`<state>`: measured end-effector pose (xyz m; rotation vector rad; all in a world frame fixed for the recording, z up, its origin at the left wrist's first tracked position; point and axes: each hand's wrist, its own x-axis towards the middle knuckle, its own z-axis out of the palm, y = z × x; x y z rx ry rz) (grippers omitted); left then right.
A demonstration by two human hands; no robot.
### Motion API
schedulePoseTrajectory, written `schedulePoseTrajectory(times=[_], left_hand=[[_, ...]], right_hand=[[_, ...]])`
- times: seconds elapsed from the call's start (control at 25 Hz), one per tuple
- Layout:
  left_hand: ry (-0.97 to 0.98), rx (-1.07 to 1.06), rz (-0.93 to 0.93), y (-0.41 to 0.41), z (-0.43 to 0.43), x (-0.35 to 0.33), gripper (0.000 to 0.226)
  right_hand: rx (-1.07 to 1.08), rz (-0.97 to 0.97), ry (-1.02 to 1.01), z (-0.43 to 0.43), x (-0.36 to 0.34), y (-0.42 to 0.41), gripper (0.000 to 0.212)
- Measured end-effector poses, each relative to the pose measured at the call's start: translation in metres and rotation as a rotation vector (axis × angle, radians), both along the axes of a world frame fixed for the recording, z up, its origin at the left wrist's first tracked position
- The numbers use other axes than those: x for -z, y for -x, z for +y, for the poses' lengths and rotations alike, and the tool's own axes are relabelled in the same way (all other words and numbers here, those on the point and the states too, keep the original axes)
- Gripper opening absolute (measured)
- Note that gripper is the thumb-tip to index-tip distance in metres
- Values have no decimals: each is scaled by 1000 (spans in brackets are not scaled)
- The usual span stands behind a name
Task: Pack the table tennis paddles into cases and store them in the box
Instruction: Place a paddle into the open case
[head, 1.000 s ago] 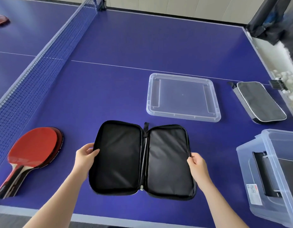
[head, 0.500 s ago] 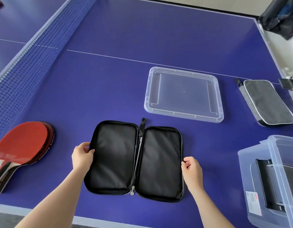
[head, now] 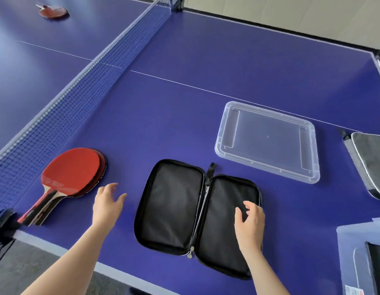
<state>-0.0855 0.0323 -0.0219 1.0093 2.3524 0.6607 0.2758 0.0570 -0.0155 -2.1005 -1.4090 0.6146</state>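
Note:
A black paddle case [head: 184,211] lies unzipped and spread flat on the blue table near its front edge. Two stacked red paddles [head: 71,173] rest to its left, handles pointing toward the table's near corner. My left hand [head: 107,204] hovers between the paddles and the case, fingers apart, holding nothing. My right hand [head: 249,222] is over the case's right half, fingers loosely spread, empty. A clear storage box [head: 351,262] sits at the lower right with a dark case inside.
The box's clear lid [head: 267,141] lies beyond the case. A zipped grey case [head: 370,162] is at the right edge. The net [head: 74,99] runs along the left. Another red paddle [head: 53,12] lies on the far half.
Both hands have let go of the case's edges. My left hand moved left toward the paddles; my right hand shifted onto the case's right half. The view swung left.

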Motion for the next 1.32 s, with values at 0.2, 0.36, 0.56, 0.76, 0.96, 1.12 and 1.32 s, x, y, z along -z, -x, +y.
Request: schedulePoseTrajectory(times=[0.2, 0.36, 0.56, 0.76, 0.96, 1.12, 1.32], left_hand=[[-72, 19, 149, 74, -21, -15, 44], [-134, -32, 175, 138, -20, -25, 45], [53, -59, -3, 214, 3, -19, 67], [117, -17, -277, 240, 30, 0, 80], [133, -9, -331, 245, 44, 12, 77], [171, -10, -305, 245, 48, 15, 76], [156, -55, -369, 244, 52, 11, 70]], right_hand=[[-189, 135, 19, 5, -8, 98, 28], [-272, 250, 68, -2, -12, 191, 29], [-287, 377, 260, -10, -14, 320, 41], [-215, 496, 432, 0, -12, 406, 58], [-98, 457, 473, 19, -4, 440, 74], [-56, 384, 499, 24, 1, 448, 76], [-23, 388, 493, 25, 3, 448, 72]])
